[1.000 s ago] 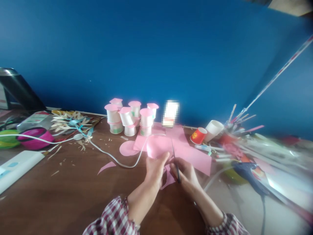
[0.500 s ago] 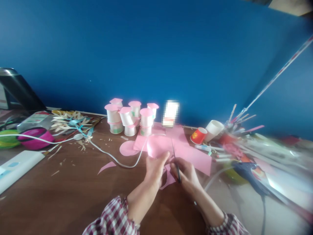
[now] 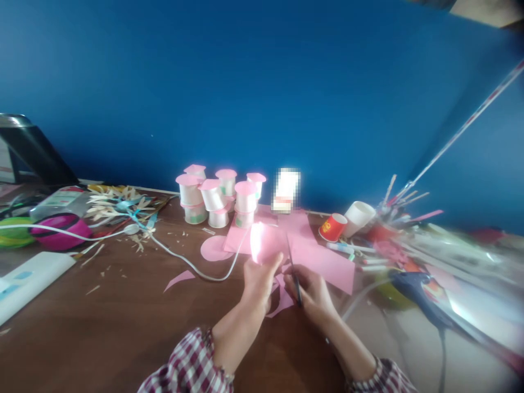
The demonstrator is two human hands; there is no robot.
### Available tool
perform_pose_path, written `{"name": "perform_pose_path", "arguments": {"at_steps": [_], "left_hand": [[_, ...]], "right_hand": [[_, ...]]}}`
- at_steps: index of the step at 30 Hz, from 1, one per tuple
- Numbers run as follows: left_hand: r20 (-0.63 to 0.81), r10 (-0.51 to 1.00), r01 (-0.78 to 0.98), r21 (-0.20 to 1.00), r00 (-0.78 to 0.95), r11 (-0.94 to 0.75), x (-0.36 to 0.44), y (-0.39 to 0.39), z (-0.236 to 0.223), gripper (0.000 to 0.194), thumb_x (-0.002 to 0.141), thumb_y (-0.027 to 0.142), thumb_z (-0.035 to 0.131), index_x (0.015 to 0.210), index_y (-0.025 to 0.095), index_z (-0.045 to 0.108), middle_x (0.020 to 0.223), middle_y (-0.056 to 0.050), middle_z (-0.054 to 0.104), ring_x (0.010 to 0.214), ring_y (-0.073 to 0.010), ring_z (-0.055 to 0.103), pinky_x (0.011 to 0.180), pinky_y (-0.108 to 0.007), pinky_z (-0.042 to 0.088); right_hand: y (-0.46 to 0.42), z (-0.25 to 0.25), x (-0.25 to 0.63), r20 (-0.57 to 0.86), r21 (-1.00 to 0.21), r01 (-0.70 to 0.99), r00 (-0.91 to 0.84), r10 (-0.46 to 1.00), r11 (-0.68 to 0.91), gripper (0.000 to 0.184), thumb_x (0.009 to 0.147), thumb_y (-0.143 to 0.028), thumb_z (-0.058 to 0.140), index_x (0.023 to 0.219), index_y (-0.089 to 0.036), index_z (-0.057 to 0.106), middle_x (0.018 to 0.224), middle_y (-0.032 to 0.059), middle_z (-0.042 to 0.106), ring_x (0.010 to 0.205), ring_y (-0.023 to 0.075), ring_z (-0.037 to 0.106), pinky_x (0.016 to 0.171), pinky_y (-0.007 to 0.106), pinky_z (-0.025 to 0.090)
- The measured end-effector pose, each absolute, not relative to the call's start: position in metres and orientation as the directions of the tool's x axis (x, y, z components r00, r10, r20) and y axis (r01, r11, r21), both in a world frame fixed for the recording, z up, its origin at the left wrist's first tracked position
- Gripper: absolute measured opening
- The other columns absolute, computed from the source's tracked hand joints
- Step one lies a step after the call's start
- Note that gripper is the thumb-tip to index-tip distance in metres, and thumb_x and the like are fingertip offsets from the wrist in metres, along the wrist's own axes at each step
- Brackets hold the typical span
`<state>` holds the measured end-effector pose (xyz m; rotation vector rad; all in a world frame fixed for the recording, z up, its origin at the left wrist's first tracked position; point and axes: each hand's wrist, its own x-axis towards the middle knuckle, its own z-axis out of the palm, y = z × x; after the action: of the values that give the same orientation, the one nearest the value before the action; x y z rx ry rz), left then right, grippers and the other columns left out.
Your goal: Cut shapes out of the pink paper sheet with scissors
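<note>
Paper [image 3: 270, 245] sits pinched in left hand [image 3: 257, 281], scissors [image 3: 298, 292] grasped in right hand [image 3: 314, 290] along its right edge, stacked cups [image 3: 213, 201] behind it leftward, disc [image 3: 213, 249] to its left.

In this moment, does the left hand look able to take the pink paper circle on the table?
Probably yes: the pink paper circle lies nearby, with only the white cable seen between. However, the left hand holds pink paper, so it may need releasing first.
</note>
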<state>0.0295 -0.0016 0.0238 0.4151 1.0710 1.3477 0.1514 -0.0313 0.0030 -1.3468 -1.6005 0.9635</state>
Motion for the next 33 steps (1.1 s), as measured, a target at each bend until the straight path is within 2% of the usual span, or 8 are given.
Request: {"name": "perform_pose_path", "arguments": {"at_steps": [11,18,27,33], "left_hand": [[-0.402,0.904,-0.559,0.788,-0.147,0.259,0.033,-0.008,0.035,0.020,0.055,0.018,0.075,0.069,0.008,0.065,0.056,-0.006,0.063,0.054,-0.0184,0.062,0.047,-0.026,0.049],[-0.384,0.916,-0.549,0.793,-0.113,0.265,0.033,-0.007,0.027,0.028,0.056,0.020,0.075,0.080,0.006,0.067,0.069,-0.013,0.068,0.065,-0.0246,0.067,0.053,-0.030,0.053],[-0.352,0.931,-0.546,0.801,-0.098,0.245,0.033,-0.003,0.017,0.026,0.056,0.022,0.076,0.076,0.007,0.067,0.067,-0.011,0.068,0.066,-0.0241,0.067,0.056,-0.030,0.053],[-0.389,0.915,-0.526,0.803,-0.105,0.281,0.031,-0.002,0.018,0.025,0.057,0.021,0.076,0.075,0.006,0.067,0.066,-0.011,0.068,0.064,-0.0225,0.066,0.053,-0.028,0.052]], "right_hand": [[-0.031,-0.003,0.149,0.096,-0.948,0.296,-0.087,0.992,0.118,0.025,0.082,-0.036,0.061,0.091,-0.013,0.060,0.055,-0.0034,0.047,0.047,0.0092,0.044,0.043,0.020,0.035],[-0.032,0.002,0.147,0.083,-0.963,0.250,-0.077,0.994,0.100,0.028,0.080,-0.038,0.063,0.093,-0.013,0.060,0.055,-0.0035,0.048,0.047,0.0097,0.046,0.043,0.021,0.037],[-0.033,0.005,0.148,0.108,-0.949,0.289,-0.090,0.990,0.129,0.028,0.083,-0.041,0.059,0.088,-0.013,0.062,0.054,-0.0027,0.049,0.045,0.0090,0.045,0.041,0.020,0.035],[-0.033,0.007,0.147,0.124,-0.934,0.325,-0.089,0.988,0.147,0.029,0.085,-0.041,0.057,0.084,-0.013,0.060,0.055,-0.0024,0.050,0.046,0.0091,0.045,0.042,0.020,0.035]]}}
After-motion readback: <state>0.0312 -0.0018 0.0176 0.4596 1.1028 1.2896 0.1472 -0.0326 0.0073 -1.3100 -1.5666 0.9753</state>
